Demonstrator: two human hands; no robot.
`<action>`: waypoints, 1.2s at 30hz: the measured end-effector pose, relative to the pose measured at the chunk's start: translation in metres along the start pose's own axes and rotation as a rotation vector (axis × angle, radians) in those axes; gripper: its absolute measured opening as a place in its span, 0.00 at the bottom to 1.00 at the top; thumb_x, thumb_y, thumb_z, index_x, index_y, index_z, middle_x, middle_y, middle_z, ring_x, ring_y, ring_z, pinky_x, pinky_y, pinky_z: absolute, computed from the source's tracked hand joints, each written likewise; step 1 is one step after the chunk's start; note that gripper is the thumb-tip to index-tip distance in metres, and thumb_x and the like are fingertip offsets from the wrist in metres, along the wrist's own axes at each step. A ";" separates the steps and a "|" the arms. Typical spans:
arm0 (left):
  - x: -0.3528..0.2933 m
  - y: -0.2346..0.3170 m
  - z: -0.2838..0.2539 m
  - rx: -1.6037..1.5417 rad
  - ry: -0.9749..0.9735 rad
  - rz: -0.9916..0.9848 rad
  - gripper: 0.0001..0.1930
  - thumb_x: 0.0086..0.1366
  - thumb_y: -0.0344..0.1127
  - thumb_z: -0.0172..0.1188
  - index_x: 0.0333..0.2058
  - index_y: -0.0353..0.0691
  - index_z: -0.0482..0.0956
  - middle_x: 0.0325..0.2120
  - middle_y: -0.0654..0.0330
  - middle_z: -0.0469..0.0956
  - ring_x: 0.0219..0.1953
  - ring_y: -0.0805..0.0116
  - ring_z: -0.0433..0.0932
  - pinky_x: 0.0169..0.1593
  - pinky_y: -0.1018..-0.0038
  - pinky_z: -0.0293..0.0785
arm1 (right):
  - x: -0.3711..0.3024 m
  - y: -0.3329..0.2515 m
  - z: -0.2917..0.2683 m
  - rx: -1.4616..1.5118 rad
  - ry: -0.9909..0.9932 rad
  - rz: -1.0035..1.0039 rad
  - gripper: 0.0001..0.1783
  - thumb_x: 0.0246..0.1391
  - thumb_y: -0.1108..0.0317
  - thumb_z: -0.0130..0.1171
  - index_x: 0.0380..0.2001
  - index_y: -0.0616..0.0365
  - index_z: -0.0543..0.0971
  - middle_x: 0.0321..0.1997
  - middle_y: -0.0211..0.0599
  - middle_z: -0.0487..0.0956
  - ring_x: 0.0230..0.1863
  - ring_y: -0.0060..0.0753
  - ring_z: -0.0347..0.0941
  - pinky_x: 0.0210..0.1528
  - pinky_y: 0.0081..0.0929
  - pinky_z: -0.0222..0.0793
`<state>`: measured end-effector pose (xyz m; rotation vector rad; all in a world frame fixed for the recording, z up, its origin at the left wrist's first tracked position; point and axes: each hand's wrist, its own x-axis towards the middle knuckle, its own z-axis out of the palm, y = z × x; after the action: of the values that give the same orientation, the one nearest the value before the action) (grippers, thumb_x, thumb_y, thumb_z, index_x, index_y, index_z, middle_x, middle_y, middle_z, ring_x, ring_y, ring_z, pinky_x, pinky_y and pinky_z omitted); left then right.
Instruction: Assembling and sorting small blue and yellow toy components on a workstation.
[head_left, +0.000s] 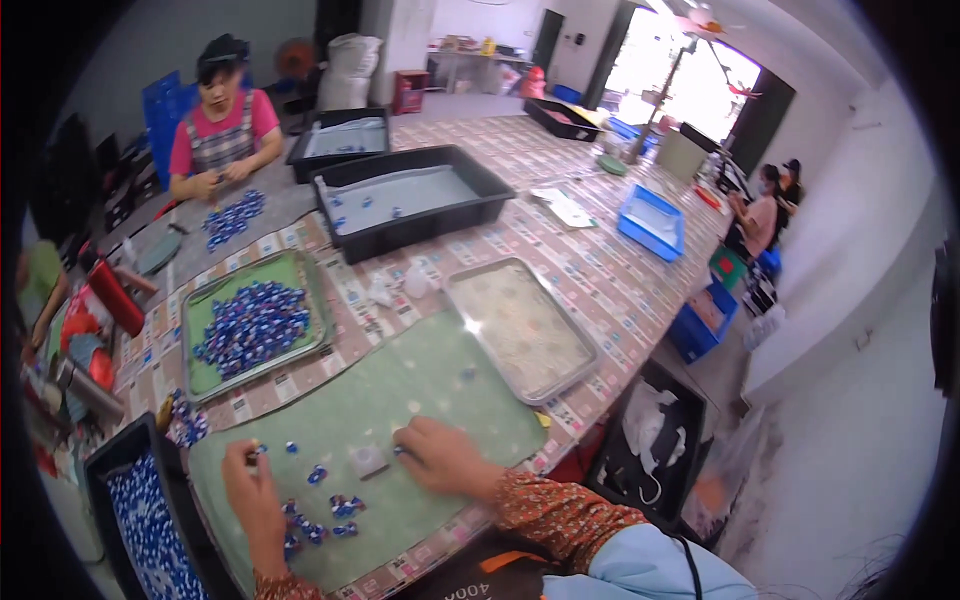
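Over a pale green cloth (pixel 420 350), my left hand (pixel 252 490) pinches a small blue piece (pixel 261 449) with a yellowish spot by it, partly covered by the fingers. My right hand (pixel 440 457) is closed with its fingertips on another small blue piece (pixel 399 450), mostly hidden. Between the hands lies a small whitish block (pixel 367 461). One shiny blue piece (pixel 317 474) rests near the block, and a loose cluster of blue-and-white pieces (pixel 308 527) sits nearer me. Their exact kind is too small to tell.
A metal tray (pixel 190 385) heaped with blue pieces lies ahead left; a metal tray of pale contents (pixel 590 360) is at right. A black bin (pixel 150 440) of blue pieces stands left. Beyond are a black tub (pixel 420 225) and a seated co-worker (pixel 225 135).
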<state>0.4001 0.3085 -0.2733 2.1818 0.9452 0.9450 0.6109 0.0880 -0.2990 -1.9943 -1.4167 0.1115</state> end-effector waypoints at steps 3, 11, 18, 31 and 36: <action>-0.009 0.000 -0.019 -0.158 0.101 0.067 0.08 0.69 0.25 0.55 0.45 0.36 0.71 0.36 0.60 0.74 0.38 0.69 0.75 0.42 0.72 0.74 | 0.008 -0.007 0.004 0.051 0.007 -0.056 0.12 0.56 0.66 0.59 0.42 0.55 0.73 0.37 0.44 0.71 0.39 0.51 0.73 0.38 0.46 0.70; -0.049 0.022 -0.037 -0.596 -0.080 -0.331 0.08 0.75 0.32 0.49 0.49 0.40 0.73 0.37 0.64 0.75 0.34 0.81 0.72 0.35 0.86 0.69 | 0.006 -0.003 0.001 0.065 0.034 -0.054 0.11 0.56 0.67 0.59 0.42 0.56 0.72 0.37 0.43 0.71 0.41 0.50 0.72 0.38 0.45 0.71; -0.079 0.054 -0.045 -0.485 -0.180 -0.532 0.19 0.72 0.38 0.56 0.55 0.32 0.75 0.44 0.56 0.79 0.42 0.67 0.77 0.44 0.72 0.75 | 0.002 -0.005 0.001 0.072 0.026 -0.043 0.12 0.57 0.68 0.59 0.43 0.56 0.73 0.37 0.43 0.70 0.41 0.50 0.72 0.39 0.45 0.71; -0.102 0.054 -0.030 -0.585 -0.302 -0.565 0.13 0.72 0.34 0.56 0.50 0.33 0.78 0.34 0.61 0.77 0.33 0.72 0.75 0.38 0.75 0.75 | 0.005 0.000 0.006 -0.040 0.055 -0.098 0.09 0.57 0.68 0.58 0.39 0.59 0.72 0.37 0.43 0.70 0.41 0.48 0.73 0.36 0.42 0.73; -0.105 0.066 -0.030 -0.527 -0.296 -0.572 0.13 0.71 0.34 0.57 0.50 0.33 0.78 0.36 0.61 0.77 0.34 0.72 0.76 0.38 0.75 0.76 | 0.004 -0.006 0.004 -0.048 0.061 -0.114 0.08 0.57 0.70 0.55 0.38 0.60 0.72 0.36 0.43 0.71 0.40 0.47 0.72 0.35 0.41 0.73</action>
<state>0.3492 0.1939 -0.2476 1.4390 0.9629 0.4982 0.6058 0.0946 -0.2974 -1.9336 -1.5036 -0.0337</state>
